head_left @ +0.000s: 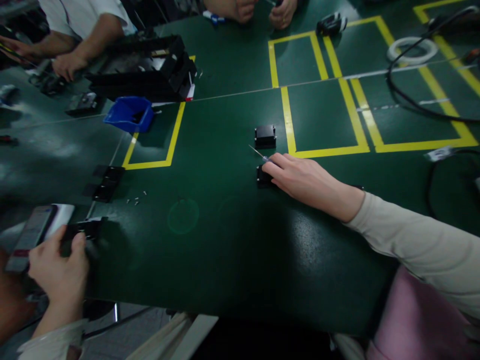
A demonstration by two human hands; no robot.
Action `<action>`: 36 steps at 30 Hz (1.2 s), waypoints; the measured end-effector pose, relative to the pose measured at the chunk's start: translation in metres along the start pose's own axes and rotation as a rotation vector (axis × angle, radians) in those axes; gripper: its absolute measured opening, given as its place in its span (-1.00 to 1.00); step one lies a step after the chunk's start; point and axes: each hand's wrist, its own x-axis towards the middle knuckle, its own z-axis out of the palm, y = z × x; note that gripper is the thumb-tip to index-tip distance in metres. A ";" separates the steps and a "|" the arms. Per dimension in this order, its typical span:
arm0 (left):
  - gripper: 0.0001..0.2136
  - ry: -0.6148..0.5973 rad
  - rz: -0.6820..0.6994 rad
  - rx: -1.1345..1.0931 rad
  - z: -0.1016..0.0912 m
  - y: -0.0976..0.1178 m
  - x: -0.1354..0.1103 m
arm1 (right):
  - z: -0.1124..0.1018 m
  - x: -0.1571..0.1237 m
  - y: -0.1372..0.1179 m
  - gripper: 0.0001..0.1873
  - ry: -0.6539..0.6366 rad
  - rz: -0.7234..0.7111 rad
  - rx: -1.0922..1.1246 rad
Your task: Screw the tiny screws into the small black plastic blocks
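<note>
My left hand (pixel 62 267), at the lower left, is closed on a black part (pixel 88 229) between thumb and fingers. My right hand (pixel 303 180) holds a small screwdriver (pixel 265 159) whose thin shaft points up and left. Under its fingers lies a black block (pixel 263 177), partly hidden; whether the hand grips it too I cannot tell. Just beyond stands a similar black block (pixel 265 135) with small bright screws at its sides. Between my hands lie several tiny loose screws (pixel 136 201). Dark flat parts (pixel 108 183) lie beyond my left hand.
A blue bin (pixel 131 114) stands before a black tray (pixel 138 77) at the upper left. A phone (pixel 33 235) lies beside my left hand. Yellow tape (pixel 326 151) marks the green table. Black cable (pixel 408 100) and a white ring (pixel 412 50) lie right. Co-workers' hands (pixel 71 64) work opposite.
</note>
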 end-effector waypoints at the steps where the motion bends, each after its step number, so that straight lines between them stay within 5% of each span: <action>1: -0.23 0.032 -0.004 0.002 0.001 -0.001 0.001 | 0.000 0.000 0.000 -0.70 -0.001 -0.001 -0.001; 12: -0.28 0.088 0.032 -0.006 0.003 0.006 0.005 | -0.001 0.001 0.000 -0.69 -0.026 0.002 -0.008; 36: -0.36 0.006 0.185 -0.050 0.013 0.004 0.025 | 0.000 -0.025 -0.028 -0.80 -0.018 -0.074 0.070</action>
